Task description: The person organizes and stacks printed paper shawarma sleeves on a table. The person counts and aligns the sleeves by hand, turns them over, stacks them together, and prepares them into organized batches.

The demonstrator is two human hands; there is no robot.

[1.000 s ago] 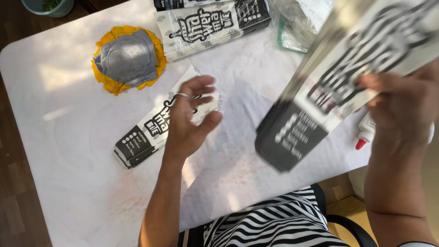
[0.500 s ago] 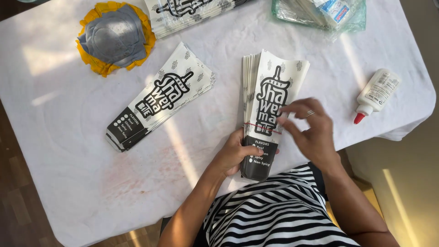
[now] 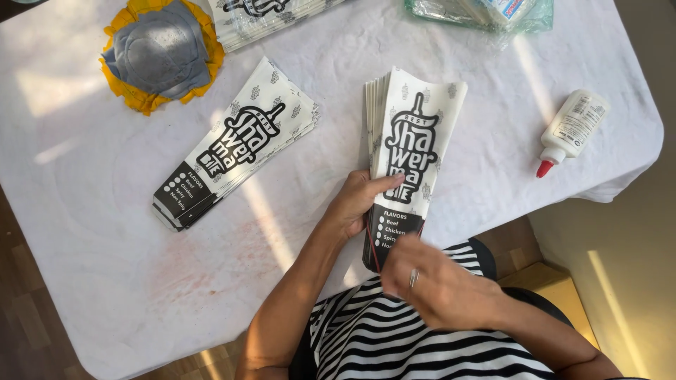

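A stack of white and black printed paper sleeves (image 3: 412, 151) lies upright on the white table (image 3: 91, 232) in front of me. My left hand (image 3: 355, 203) presses on its left edge, thumb across the print. A thin red band crosses the stack's black lower end. My right hand (image 3: 426, 278), with a ring on one finger, hovers blurred over that lower end, fingers curled; whether it grips the band is unclear. A second stack of the same sleeves (image 3: 236, 144) lies slanted to the left.
A white glue bottle with a red tip (image 3: 572, 131) lies at the right edge. A yellow and grey round cloth (image 3: 160, 53) sits at the far left. More printed sleeves (image 3: 271, 17) and a clear plastic packet (image 3: 486, 14) lie along the far edge.
The stack came down from the air at the right onto the table in front of me. My left hand left the slanted stack and moved to it; my right hand slid down to its lower end.
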